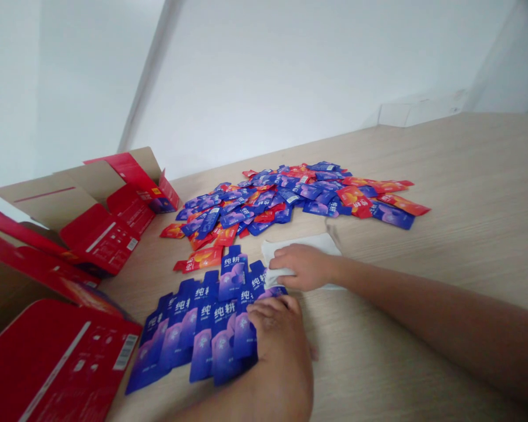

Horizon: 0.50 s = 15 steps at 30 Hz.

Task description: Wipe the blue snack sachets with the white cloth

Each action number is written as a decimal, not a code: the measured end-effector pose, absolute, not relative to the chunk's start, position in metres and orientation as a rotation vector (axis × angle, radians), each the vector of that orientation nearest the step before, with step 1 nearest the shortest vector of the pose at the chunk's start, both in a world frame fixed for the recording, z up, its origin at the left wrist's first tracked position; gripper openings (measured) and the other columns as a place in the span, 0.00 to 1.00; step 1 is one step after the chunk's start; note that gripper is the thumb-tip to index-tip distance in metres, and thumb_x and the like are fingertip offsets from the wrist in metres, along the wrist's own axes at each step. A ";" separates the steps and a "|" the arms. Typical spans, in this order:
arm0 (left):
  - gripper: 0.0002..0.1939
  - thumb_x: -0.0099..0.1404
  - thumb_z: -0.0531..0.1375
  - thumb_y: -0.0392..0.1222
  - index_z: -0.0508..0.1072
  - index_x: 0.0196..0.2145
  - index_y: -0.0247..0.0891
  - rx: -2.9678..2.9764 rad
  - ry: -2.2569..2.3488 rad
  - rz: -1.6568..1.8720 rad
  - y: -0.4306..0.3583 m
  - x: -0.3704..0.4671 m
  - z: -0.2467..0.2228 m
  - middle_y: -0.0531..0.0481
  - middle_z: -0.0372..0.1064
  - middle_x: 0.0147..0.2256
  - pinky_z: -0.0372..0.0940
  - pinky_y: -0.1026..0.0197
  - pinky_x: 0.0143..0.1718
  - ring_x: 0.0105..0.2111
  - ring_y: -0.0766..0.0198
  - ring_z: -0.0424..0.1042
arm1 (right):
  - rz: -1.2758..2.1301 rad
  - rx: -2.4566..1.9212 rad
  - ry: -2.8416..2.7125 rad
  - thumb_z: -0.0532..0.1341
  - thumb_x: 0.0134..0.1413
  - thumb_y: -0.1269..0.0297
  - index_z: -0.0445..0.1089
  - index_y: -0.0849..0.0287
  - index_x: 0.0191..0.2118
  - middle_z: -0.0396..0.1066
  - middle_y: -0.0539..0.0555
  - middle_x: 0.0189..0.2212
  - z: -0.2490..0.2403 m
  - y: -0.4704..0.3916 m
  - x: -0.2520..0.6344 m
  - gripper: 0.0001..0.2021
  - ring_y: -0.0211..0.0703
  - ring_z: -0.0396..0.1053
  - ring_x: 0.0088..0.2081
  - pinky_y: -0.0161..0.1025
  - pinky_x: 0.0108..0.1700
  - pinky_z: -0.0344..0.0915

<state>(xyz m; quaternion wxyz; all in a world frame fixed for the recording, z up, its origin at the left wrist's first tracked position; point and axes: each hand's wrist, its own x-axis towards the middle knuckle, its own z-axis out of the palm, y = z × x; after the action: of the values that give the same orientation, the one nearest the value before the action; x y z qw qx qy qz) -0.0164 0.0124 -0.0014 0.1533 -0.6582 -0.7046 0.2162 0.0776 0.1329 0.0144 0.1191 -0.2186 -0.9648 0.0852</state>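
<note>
My left hand point(278, 331) is closed at the right end of a spread of blue-purple sachets point(223, 334), its fingers curled over the nearest sachet. Those sachets overlap each other, printed side up with their narrow tops away from me. Just beyond it, my right hand point(303, 266) grips a folded white cloth point(323, 241) that lies partly flat on the table. Part of the cloth bunches under its fingers and meets the top of a blue sachet point(275, 290) beside my left fingertips. My palms hide the undersides of what they hold.
A loose heap of blue and red-orange sachets point(264, 202) lies farther back. Open red cartons point(101, 237) stand along the left, the nearest carton point(66, 363) at the front corner. A white box point(416, 111) sits by the wall at the wooden table's point(466, 223) back edge.
</note>
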 end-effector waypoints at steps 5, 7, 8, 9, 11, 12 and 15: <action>0.51 0.30 0.67 0.64 0.67 0.50 0.34 -1.882 -2.004 0.648 0.012 -0.016 -0.001 0.24 0.68 0.47 0.57 0.40 0.42 0.45 0.29 0.67 | 0.289 -0.571 -2.841 0.56 0.54 0.60 0.68 0.59 0.40 0.69 0.55 0.35 0.016 0.129 0.075 0.11 0.45 0.66 0.35 0.38 0.35 0.57; 0.50 0.32 0.67 0.64 0.67 0.50 0.33 -1.895 -2.007 0.653 0.013 -0.016 -0.001 0.23 0.68 0.47 0.58 0.39 0.42 0.46 0.29 0.67 | 0.249 -0.696 -2.807 0.56 0.54 0.60 0.68 0.58 0.43 0.69 0.56 0.37 0.014 0.130 0.072 0.12 0.46 0.67 0.35 0.38 0.35 0.57; 0.49 0.32 0.67 0.63 0.66 0.50 0.32 -1.900 -2.010 0.657 0.013 -0.016 -0.001 0.23 0.68 0.47 0.58 0.38 0.42 0.46 0.29 0.67 | 0.232 -0.757 -2.788 0.56 0.55 0.60 0.67 0.58 0.45 0.69 0.56 0.37 0.013 0.130 0.071 0.13 0.46 0.67 0.36 0.39 0.35 0.58; 0.49 0.33 0.67 0.63 0.66 0.50 0.31 -1.902 -2.015 0.658 0.013 -0.016 -0.001 0.22 0.68 0.47 0.58 0.38 0.42 0.46 0.29 0.67 | 0.222 -0.802 -2.774 0.56 0.55 0.59 0.67 0.58 0.46 0.69 0.57 0.38 0.012 0.131 0.070 0.14 0.47 0.67 0.36 0.39 0.36 0.58; 0.48 0.34 0.67 0.62 0.66 0.50 0.30 -1.902 -2.024 0.648 0.013 -0.017 -0.002 0.21 0.67 0.47 0.58 0.39 0.42 0.46 0.29 0.67 | 0.222 -0.837 -2.763 0.55 0.56 0.58 0.66 0.57 0.48 0.70 0.57 0.39 0.011 0.132 0.070 0.16 0.47 0.67 0.37 0.39 0.36 0.58; 0.48 0.34 0.68 0.62 0.67 0.49 0.29 -1.904 -2.022 0.639 0.012 -0.017 -0.002 0.21 0.67 0.46 0.59 0.40 0.42 0.46 0.29 0.67 | 0.226 -0.833 -2.763 0.55 0.56 0.58 0.66 0.58 0.48 0.70 0.58 0.40 0.011 0.132 0.071 0.16 0.48 0.68 0.37 0.40 0.36 0.58; 0.46 0.35 0.67 0.63 0.68 0.48 0.29 -1.906 -1.959 0.607 0.009 -0.019 0.000 0.21 0.69 0.45 0.60 0.44 0.40 0.44 0.31 0.68 | 0.240 -0.792 -2.770 0.55 0.56 0.56 0.66 0.59 0.48 0.70 0.58 0.39 0.012 0.132 0.073 0.17 0.48 0.67 0.38 0.40 0.37 0.58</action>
<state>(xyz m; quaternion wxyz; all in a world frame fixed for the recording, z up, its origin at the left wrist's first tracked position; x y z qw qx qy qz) -0.0189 0.0094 -0.0004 0.1700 -0.6710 -0.6894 0.2135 0.0734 0.1321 0.0121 0.1249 -0.2719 -0.9506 0.0825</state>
